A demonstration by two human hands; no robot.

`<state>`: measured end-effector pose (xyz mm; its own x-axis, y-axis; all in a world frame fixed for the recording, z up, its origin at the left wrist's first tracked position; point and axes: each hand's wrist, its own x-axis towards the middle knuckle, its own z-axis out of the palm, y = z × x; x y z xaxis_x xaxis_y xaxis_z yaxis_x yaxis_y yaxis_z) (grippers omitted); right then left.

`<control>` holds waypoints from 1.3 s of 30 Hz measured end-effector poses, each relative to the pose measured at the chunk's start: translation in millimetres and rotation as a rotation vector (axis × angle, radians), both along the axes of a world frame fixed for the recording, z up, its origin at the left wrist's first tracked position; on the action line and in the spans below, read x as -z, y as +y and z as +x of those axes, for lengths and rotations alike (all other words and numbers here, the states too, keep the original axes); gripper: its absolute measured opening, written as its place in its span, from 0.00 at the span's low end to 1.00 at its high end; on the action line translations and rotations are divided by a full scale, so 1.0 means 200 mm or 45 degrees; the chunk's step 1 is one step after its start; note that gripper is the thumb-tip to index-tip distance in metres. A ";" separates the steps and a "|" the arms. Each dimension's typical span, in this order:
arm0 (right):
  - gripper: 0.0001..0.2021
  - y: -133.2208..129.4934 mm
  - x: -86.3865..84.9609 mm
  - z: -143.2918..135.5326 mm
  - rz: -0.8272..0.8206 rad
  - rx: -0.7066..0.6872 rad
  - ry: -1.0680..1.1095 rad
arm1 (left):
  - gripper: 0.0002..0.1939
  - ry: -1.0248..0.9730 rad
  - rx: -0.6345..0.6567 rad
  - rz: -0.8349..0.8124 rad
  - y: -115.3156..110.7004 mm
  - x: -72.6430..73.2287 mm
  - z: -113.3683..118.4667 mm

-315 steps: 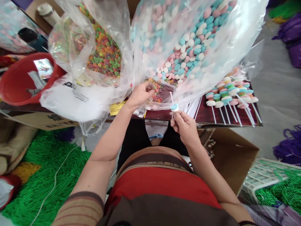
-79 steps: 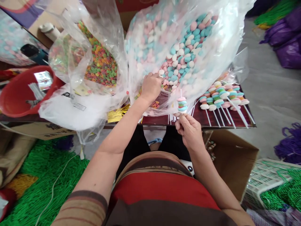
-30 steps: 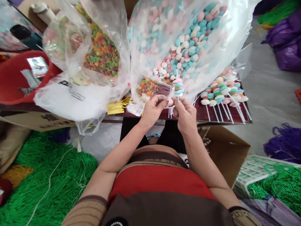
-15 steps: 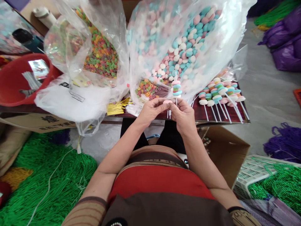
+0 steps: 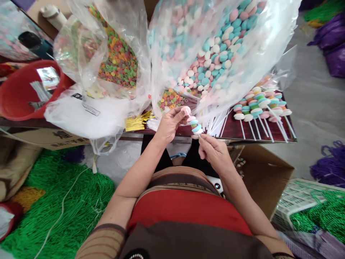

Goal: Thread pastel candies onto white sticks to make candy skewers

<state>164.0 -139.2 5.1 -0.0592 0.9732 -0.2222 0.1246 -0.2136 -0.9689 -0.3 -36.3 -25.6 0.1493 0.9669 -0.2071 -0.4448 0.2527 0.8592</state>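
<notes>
The pink candy disc (image 5: pixel 185 109), held beside the stick and below the stack a moment ago, is now up at the top end of the candy skewer (image 5: pixel 194 125), which has gone from upright to leaning toward the left hand (image 5: pixel 170 125). The left thumb and fingers are pinched on the disc; the right hand (image 5: pixel 214 149) has moved lower and grips the bare stick just under the white bottom piece. The hands, close together half a second ago, are now apart, with the skewer between them. The disc seems to be meeting the tip, so threading looks under way, though whether the stick has pierced it I cannot tell. Loose ring candies (image 5: pixel 170 99) lie just beyond the left hand; filled skewers (image 5: pixel 260 106) lie beyond the right hand, to its right.
</notes>
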 end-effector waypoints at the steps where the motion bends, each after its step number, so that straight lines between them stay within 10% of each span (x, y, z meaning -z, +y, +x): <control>1: 0.19 0.01 0.00 0.00 0.021 -0.010 -0.039 | 0.27 -0.004 -0.007 -0.004 0.00 0.00 0.00; 19: 0.16 0.03 -0.08 0.16 0.100 -0.177 -0.329 | 0.19 1.049 -0.009 0.958 0.01 0.04 -0.09; 39: 0.15 0.03 0.04 -0.11 0.262 0.012 -0.308 | 0.21 1.211 -0.207 0.892 -0.09 0.12 0.03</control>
